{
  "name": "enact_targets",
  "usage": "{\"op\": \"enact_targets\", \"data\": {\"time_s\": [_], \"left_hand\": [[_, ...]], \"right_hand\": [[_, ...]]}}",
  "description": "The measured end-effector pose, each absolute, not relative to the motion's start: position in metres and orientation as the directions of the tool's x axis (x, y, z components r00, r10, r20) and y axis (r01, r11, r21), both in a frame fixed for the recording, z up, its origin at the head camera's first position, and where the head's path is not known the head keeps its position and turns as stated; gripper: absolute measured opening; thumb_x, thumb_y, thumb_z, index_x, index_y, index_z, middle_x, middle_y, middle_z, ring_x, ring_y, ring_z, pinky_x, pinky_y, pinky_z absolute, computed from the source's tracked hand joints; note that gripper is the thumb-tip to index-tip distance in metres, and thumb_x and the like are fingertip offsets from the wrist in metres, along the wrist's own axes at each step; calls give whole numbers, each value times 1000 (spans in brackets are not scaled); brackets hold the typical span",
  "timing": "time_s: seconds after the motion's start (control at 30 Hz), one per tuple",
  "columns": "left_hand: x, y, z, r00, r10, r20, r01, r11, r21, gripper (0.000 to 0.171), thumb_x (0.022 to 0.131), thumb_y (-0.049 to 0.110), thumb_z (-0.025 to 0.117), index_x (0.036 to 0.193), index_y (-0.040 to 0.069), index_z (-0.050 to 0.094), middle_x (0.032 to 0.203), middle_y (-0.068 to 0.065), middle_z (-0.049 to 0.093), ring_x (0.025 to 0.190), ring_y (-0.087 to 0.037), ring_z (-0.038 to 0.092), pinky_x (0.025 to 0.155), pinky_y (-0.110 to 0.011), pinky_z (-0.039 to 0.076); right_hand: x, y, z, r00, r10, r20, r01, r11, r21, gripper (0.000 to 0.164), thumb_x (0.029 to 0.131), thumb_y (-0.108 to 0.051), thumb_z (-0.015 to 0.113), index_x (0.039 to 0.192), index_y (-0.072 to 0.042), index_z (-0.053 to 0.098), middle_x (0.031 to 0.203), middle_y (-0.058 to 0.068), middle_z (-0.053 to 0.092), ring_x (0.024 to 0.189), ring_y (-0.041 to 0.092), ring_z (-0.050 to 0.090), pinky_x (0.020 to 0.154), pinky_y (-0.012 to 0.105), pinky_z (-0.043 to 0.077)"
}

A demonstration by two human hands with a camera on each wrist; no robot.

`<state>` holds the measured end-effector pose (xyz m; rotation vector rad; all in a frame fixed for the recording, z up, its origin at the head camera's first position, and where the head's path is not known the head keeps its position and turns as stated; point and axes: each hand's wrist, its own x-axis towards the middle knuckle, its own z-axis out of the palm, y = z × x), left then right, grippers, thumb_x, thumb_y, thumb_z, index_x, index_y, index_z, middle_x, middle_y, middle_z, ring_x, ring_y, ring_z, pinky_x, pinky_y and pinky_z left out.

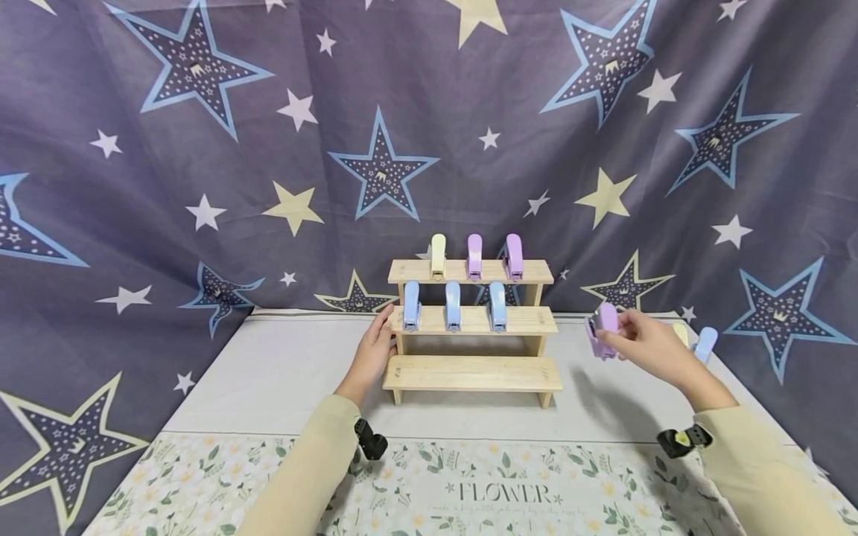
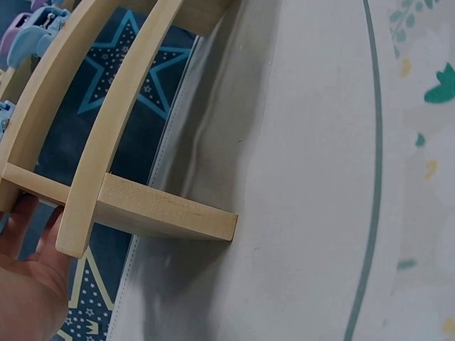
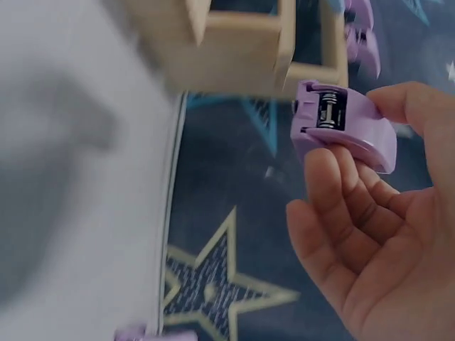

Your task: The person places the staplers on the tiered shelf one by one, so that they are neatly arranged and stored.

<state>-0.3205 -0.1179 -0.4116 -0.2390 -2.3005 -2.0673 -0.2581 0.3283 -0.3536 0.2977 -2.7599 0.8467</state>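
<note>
My right hand [image 1: 650,346] pinches a small purple stapler [image 1: 607,318] between thumb and fingers, raised to the right of the wooden stand [image 1: 472,372]. Its metal-and-black opening faces the stand in the right wrist view. My left hand [image 1: 371,353] grips the left end of the stand at the middle shelf, its fingertips partly hidden behind the wood. On the middle shelf stand three blue staplers, the left [image 1: 412,305], middle [image 1: 453,305] and right [image 1: 497,306] ones. The top shelf carries a yellow stapler [image 1: 438,256] and two purple staplers [image 1: 474,256], [image 1: 514,256]. The bottom shelf is bare.
Right of the stand, partly behind my right hand, lie a blue stapler [image 1: 705,344] and a yellow one [image 1: 681,333]. Part of another purple item [image 3: 153,334] shows at the bottom of the right wrist view. A star-patterned curtain [image 1: 375,74] hangs behind the white, flower-bordered cloth [image 1: 288,372].
</note>
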Motion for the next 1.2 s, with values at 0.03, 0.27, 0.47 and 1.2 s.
{"op": "enact_targets", "data": {"time_s": [0.03, 0.27, 0.47, 1.2], "left_hand": [[-317, -117, -407, -987, 87, 132, 141, 105, 984, 48, 111, 13, 27, 158, 3, 26, 159, -25, 26, 139, -44, 36, 110, -53, 40], [-306, -115, -398, -987, 84, 140, 149, 102, 984, 48, 110, 12, 29, 157, 3, 28, 159, -25, 27, 139, -46, 35, 111, -55, 38], [-314, -115, -407, -987, 89, 136, 145, 104, 984, 48, 110, 11, 28, 158, 3, 27, 159, -26, 27, 139, -45, 37, 110, -54, 40], [-332, -118, -430, -989, 45, 144, 148, 127, 981, 48, 111, 21, 28, 159, 15, 31, 161, -18, 28, 140, -43, 36, 111, -54, 38]], "right_hand": [[-260, 321, -351, -948, -127, 291, -270, 808, -524, 36, 96, -33, 67, 102, 1, 59, 77, 2, 62, 66, 16, 56, 53, 26, 48], [-281, 280, -344, -933, -183, 309, -330, 773, -542, 33, 95, -36, 68, 97, -5, 57, 73, 1, 61, 63, 15, 56, 56, 29, 46], [-301, 258, -348, -933, -187, 308, -334, 770, -544, 32, 94, -36, 68, 96, -5, 58, 77, 3, 60, 66, 17, 54, 59, 30, 45], [-324, 236, -356, -975, -101, 196, -205, 743, -637, 42, 98, -46, 60, 103, -4, 55, 86, 7, 58, 78, 23, 54, 64, 32, 44]]}}
